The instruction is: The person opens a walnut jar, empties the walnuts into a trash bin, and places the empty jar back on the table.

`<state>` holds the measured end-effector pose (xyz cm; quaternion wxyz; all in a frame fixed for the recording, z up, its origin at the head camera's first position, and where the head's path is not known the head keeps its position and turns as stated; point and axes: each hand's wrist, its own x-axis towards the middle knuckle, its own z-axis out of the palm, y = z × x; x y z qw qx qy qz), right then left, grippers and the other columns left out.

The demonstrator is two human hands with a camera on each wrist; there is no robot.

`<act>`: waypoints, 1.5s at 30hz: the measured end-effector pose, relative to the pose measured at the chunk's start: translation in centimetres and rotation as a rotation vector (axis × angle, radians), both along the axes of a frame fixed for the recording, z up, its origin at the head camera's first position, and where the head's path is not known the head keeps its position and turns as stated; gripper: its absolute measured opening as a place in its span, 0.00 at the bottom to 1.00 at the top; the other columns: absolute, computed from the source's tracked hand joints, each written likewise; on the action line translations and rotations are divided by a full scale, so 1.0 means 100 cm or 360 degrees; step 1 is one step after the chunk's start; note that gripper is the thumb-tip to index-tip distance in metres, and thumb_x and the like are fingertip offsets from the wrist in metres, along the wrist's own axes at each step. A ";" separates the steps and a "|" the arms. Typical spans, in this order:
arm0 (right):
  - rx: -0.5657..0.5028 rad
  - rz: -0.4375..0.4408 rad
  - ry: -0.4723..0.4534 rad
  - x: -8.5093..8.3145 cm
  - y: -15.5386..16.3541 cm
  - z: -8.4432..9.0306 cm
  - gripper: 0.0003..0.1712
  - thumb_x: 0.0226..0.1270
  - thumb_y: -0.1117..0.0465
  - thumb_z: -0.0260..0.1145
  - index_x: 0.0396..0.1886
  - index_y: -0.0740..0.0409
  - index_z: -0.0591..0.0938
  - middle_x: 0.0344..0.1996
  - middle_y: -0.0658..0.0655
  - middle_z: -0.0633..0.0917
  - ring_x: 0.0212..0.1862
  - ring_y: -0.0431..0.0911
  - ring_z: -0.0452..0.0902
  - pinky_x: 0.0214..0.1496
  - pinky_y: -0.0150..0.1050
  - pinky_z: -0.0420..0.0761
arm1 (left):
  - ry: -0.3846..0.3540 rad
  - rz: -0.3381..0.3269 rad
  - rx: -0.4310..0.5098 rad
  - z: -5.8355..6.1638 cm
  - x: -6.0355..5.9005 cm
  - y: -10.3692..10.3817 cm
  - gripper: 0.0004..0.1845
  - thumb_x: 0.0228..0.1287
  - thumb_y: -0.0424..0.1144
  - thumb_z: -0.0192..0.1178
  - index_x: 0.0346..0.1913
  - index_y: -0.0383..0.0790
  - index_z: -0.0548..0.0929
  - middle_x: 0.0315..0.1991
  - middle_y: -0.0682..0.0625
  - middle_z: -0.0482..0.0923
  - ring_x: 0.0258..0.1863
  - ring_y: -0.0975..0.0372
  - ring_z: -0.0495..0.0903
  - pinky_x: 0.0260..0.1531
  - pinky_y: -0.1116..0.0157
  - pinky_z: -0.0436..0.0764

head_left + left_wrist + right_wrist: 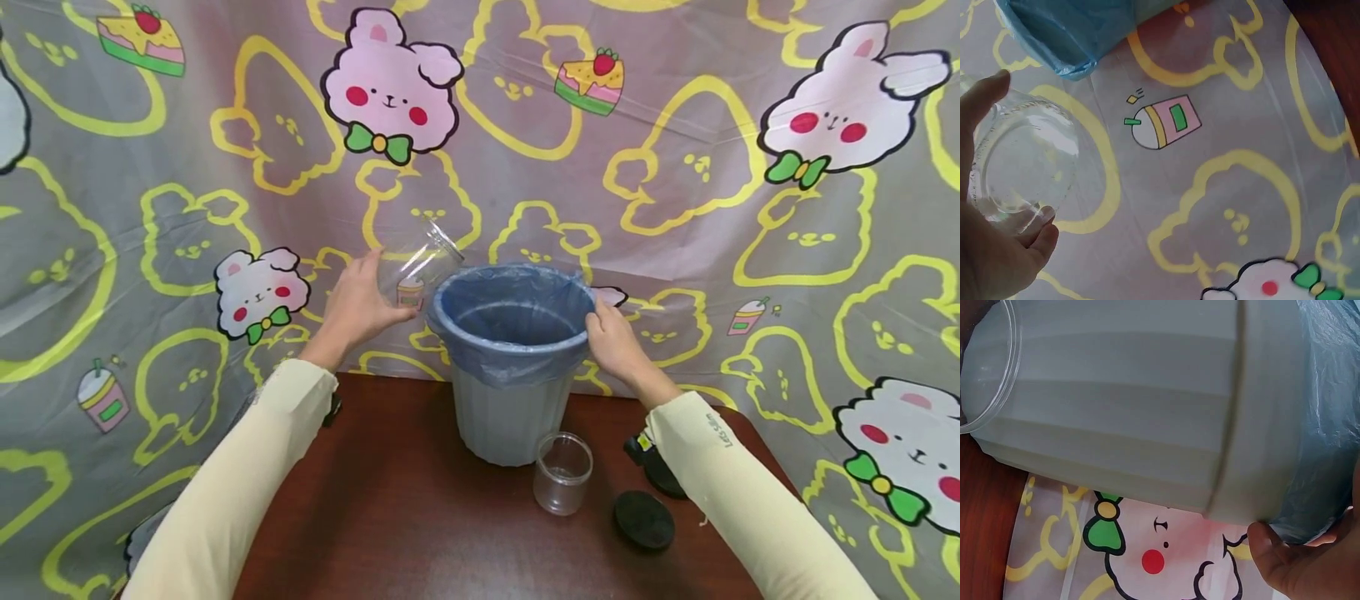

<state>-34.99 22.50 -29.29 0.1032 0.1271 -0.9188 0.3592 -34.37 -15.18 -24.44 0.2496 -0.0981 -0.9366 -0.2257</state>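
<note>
My left hand (363, 302) holds a clear plastic jar (420, 265), tilted with its mouth toward the bin. The thumb and fingers wrap around the jar's base end in the left wrist view, and I see nothing inside it. A grey trash bin (510, 412) stands upright on the table, lined with a blue plastic bag (517, 367) folded over its rim. My right hand (613, 340) grips the bin's right rim through the bag. In the right wrist view the fingers (1266, 550) press the bag against the rim. The bin's bottom inside is hidden.
A second clear jar (562, 475) stands open on the brown table (390, 517) before the bin. A black round lid (645, 520) lies to its right. Other black items (660, 467) sit partly under the right sleeve. A patterned curtain (525, 183) hangs close behind the bin.
</note>
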 end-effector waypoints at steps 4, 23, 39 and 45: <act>-0.0004 0.0006 -0.0003 0.000 0.000 -0.001 0.33 0.76 0.53 0.31 0.72 0.69 0.44 0.71 0.69 0.49 0.72 0.60 0.41 0.69 0.56 0.47 | 0.0046 -0.0065 0.0225 -0.013 0.004 -0.003 0.58 0.39 0.59 0.74 0.70 0.39 0.56 0.61 0.39 0.66 0.59 0.46 0.64 0.53 0.45 0.68; 0.0019 -0.0003 0.0002 -0.002 0.001 -0.002 0.33 0.75 0.53 0.31 0.73 0.67 0.44 0.72 0.68 0.49 0.72 0.60 0.40 0.69 0.55 0.46 | -0.0009 -0.0199 0.0868 -0.087 0.017 -0.017 0.52 0.42 0.50 0.76 0.68 0.35 0.59 0.61 0.39 0.67 0.60 0.49 0.66 0.57 0.49 0.66; 0.0010 0.0014 0.0003 0.001 -0.001 0.001 0.32 0.75 0.56 0.33 0.72 0.70 0.45 0.72 0.69 0.49 0.72 0.60 0.39 0.69 0.56 0.46 | -0.0177 -0.0385 0.1311 -0.131 0.020 -0.023 0.50 0.46 0.34 0.74 0.69 0.35 0.53 0.64 0.38 0.62 0.62 0.49 0.64 0.60 0.52 0.63; 0.0016 0.0016 0.0025 -0.001 -0.001 0.000 0.32 0.76 0.57 0.33 0.72 0.70 0.46 0.72 0.69 0.49 0.72 0.60 0.40 0.69 0.55 0.46 | -0.0254 -0.0414 0.1446 -0.142 0.021 -0.023 0.51 0.46 0.28 0.72 0.69 0.36 0.49 0.65 0.39 0.60 0.63 0.49 0.64 0.60 0.53 0.65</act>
